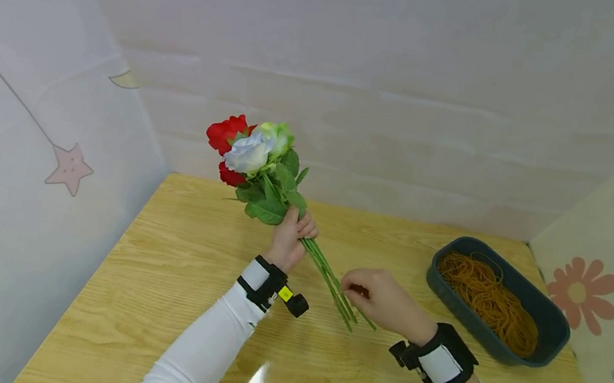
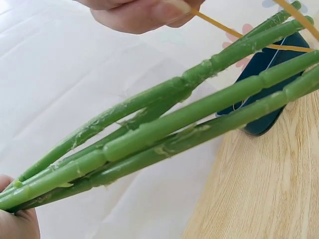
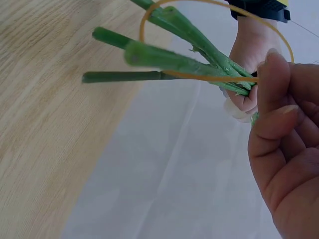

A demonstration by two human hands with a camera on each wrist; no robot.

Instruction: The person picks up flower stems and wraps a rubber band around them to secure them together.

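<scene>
Nearest, seen from the head, two white sleeves come in, one at seven o'clock from the left hand, the other at four o'clock from the right hand. A black strap circles each wrist. The cut ends of several green stems point between four and five o'clock from the left hand, held up over the wooden table. The right hand is just beside these ends, its thumb and forefinger pinching a rubber band. The band hangs as a loose loop about the ends and at least one stem crosses it, but I cannot tell which stems lie inside.

At three o'clock from the right hand, near it, sits a dark box with a tangled pile of rubber bands in it. Farther in, the left hand's fingers are curled round the stems, gathering them into one bunch. Green leaves spread just past that grip, toward eleven o'clock. Beyond them are the blooms: a pale blue flower, red flowers on its left and a whitish-green flower at its two o'clock. Behind everything stands a pale wall.
</scene>
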